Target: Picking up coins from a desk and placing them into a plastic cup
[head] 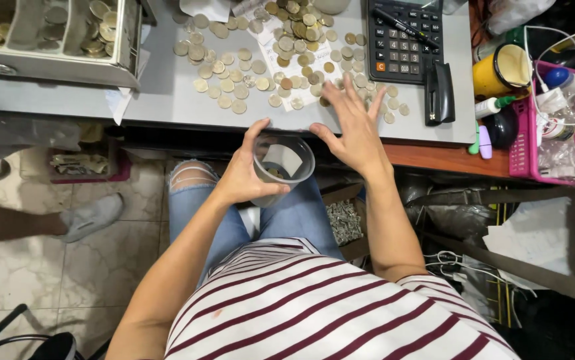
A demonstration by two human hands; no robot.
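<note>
The left hand (244, 175) is gripping a clear plastic cup (282, 167), its fingers wrapped around the wall, holding it just below the near edge of the counter (161, 100); the right hand (354, 127) is lying open with fingers spread over the loose coins (254, 73), holding nothing. The step is probably going best if the cup's rim is staying tight under the edge — no gap for coins to slip through — and the open palm is dragging small batches; a few coins are already lying in the cup's bottom.

I see a flat grey surface (161, 93) bearing scattered metal coins (234, 73), black calculator (404, 40), black stapler (439, 93).
</note>
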